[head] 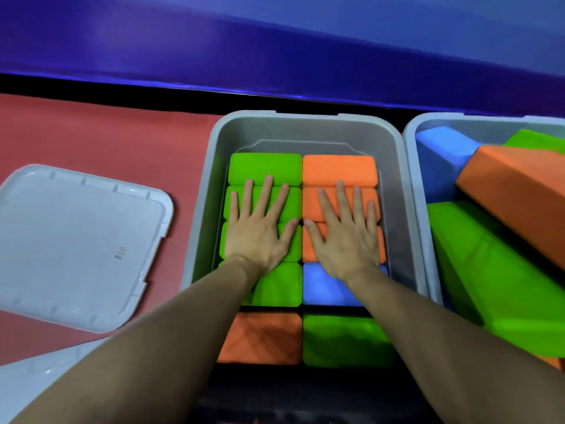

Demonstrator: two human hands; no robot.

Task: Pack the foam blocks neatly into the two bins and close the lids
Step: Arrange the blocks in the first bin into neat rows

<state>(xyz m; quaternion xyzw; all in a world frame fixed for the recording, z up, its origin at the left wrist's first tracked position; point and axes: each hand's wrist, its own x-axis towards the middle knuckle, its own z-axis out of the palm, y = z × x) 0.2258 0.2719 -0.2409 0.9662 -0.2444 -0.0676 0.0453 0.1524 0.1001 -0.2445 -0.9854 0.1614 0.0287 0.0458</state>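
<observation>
Head view: a red floor [91,133] meets a blue wall [275,41]. In the grey bin [198,209], your left hand [260,231] lies flat, fingers spread, on green blocks [265,168]; your right hand [345,234] likewise presses orange blocks [339,169]. Blocks' long axes run left-right. A lid [76,240] lies leftward.
</observation>
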